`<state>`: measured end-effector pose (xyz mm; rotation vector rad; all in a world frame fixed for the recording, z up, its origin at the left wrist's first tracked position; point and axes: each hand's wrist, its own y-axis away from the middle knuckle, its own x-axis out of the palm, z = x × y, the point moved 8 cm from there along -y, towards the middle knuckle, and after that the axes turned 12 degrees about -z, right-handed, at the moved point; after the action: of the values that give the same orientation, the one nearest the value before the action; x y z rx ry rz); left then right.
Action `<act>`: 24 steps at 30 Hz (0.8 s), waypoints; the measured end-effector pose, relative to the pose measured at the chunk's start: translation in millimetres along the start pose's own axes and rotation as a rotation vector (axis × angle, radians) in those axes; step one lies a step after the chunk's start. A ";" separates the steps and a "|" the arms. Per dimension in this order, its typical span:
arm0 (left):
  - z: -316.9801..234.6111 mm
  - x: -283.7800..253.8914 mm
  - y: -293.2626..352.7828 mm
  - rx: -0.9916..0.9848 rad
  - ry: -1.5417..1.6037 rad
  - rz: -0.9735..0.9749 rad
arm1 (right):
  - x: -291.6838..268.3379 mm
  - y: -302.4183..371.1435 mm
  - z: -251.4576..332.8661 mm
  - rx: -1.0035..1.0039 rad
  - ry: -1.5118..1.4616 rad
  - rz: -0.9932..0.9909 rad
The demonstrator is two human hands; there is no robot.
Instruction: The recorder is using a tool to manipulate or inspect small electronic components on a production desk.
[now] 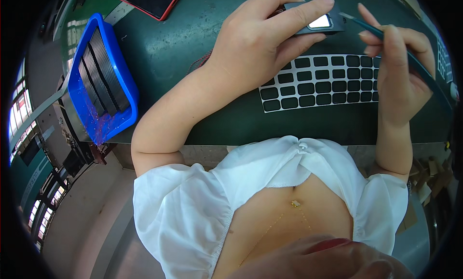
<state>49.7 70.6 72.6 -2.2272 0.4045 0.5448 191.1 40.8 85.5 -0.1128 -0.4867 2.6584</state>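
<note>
My left hand [260,35] grips a small dark box-shaped device [339,24] near the far edge of the view. A bright, shiny rectangular window [320,21] shows on the device, with thumb and fingers on either side of it. Between the fingers of my right hand [400,71] is a pair of slim dark tweezers [369,27], slanting so that the pale tip lies close to the device's right end. Whether the tip touches the device I cannot tell. Below both hands lies a white sheet [311,88] with rows of dark rounded rectangles, partly covered by my hands.
A blue tray [131,86] at the left holds stacked grey strip-like parts [99,69] and thin reddish wires [99,124]. A red-edged phone [152,0] lies at the far left of the green table [217,127]. Another patterned sheet [442,59] shows at the right.
</note>
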 end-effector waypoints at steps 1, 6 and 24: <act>-0.9 0.3 -0.3 0.003 -0.001 0.002 | 0.8 -0.2 1.6 -0.001 -0.002 -0.003; -1.2 -0.4 -1.7 -0.020 -0.020 -0.015 | 5.5 -1.7 7.4 -0.011 0.031 -0.015; -14.1 -4.4 -9.7 0.166 -0.074 0.010 | 27.6 -12.0 16.3 -0.025 0.155 0.005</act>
<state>53.9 66.5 89.3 -2.0413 0.4076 0.5762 168.4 57.5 105.0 -0.3253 -0.4696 2.6230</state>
